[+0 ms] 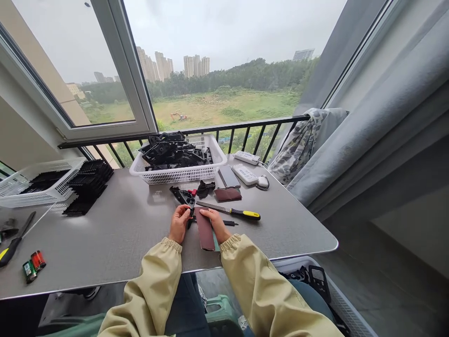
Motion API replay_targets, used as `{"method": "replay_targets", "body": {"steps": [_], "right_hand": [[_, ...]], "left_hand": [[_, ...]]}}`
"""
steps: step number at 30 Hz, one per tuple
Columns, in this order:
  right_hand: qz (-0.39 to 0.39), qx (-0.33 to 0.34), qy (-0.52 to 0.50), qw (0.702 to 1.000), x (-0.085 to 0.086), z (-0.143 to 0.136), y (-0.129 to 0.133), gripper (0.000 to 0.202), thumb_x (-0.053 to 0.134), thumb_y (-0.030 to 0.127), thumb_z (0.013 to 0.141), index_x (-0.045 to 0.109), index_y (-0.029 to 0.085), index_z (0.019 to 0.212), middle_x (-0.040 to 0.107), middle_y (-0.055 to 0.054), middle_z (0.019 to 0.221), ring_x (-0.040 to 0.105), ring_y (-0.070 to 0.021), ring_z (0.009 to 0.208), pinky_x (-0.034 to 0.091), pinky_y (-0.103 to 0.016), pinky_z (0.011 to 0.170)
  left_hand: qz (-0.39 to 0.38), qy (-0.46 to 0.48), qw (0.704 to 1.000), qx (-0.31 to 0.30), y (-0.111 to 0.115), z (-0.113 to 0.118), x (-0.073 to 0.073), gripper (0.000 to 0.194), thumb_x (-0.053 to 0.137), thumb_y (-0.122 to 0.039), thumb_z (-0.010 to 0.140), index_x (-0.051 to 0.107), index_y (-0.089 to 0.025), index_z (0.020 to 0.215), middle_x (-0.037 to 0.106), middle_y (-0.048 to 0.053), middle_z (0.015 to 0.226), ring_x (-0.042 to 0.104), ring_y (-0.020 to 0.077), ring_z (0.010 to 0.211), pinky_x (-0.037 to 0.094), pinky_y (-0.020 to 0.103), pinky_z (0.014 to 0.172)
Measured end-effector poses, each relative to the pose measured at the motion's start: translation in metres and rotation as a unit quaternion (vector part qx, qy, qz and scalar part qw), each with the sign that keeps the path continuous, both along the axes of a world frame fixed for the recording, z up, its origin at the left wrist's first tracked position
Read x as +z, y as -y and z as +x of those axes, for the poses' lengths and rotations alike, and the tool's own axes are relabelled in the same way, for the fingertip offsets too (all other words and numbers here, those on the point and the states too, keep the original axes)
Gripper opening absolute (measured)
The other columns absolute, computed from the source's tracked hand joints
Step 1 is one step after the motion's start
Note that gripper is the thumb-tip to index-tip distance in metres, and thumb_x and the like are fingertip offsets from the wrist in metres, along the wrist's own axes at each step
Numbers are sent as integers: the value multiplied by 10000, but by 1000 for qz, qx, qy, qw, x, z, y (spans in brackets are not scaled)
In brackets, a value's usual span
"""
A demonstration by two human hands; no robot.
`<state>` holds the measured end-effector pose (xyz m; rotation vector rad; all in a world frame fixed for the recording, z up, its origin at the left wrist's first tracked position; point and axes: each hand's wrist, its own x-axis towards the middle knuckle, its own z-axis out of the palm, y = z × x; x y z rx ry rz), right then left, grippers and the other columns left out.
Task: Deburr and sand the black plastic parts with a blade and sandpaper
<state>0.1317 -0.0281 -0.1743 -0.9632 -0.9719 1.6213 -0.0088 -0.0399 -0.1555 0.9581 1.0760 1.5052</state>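
My left hand (178, 223) is closed on a black plastic part (184, 195), which juts out beyond my fingers toward the window. In my right hand (217, 223) is a folded strip of reddish-brown sandpaper (204, 230), thumb on top, its upper end close to the black part. Whether paper and part touch, I cannot tell. Just beyond my right hand lies a file (229, 210) with a yellow and black handle. A thin black piece (229, 223) shows beside my right fingers. Farther back are a crumpled black item (205, 188) and another piece of sandpaper (228, 194).
A white basket (177, 176) heaped with black plastic parts stands by the railing. Beside it lie a grey flat box (229, 177) and white power strips (245, 174). At left are stacked black parts (89, 185), another basket (66, 187), a tool (14, 245) and batteries (34, 266).
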Motion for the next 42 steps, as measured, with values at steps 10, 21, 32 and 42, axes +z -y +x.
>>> {"method": "replay_targets", "body": {"steps": [10,21,32,42], "right_hand": [[-50,-26,0,998,4,2,0,330,595,343,938,587,161,1213,620,-85,1203,641,-222,1008,560,-418,840],[-25,-24,-7,999,6,-4,4,243,595,355,938,636,133,1028,668,-36,950,645,-140,764,556,-307,679],[40,-20,47,998,14,-15,3,245,629,355,908,620,135,801,625,22,736,579,-102,616,498,-262,613],[75,11,80,994,33,-27,-10,261,747,418,610,637,182,625,624,11,588,514,-142,561,408,-264,537]], "left_hand": [[47,-165,974,151,2,0,-6,278,722,-316,634,644,-207,878,561,-29,715,496,105,595,429,252,621],[60,-167,947,269,2,-2,-2,404,732,-511,652,728,-191,899,642,22,752,600,157,683,495,292,678],[-27,0,960,278,-11,-9,-11,442,713,-514,701,424,-223,864,538,-43,740,624,117,575,511,243,505],[-64,43,974,212,-7,-3,-9,469,816,-304,601,398,-214,794,453,-82,715,528,64,574,506,224,568]]}}
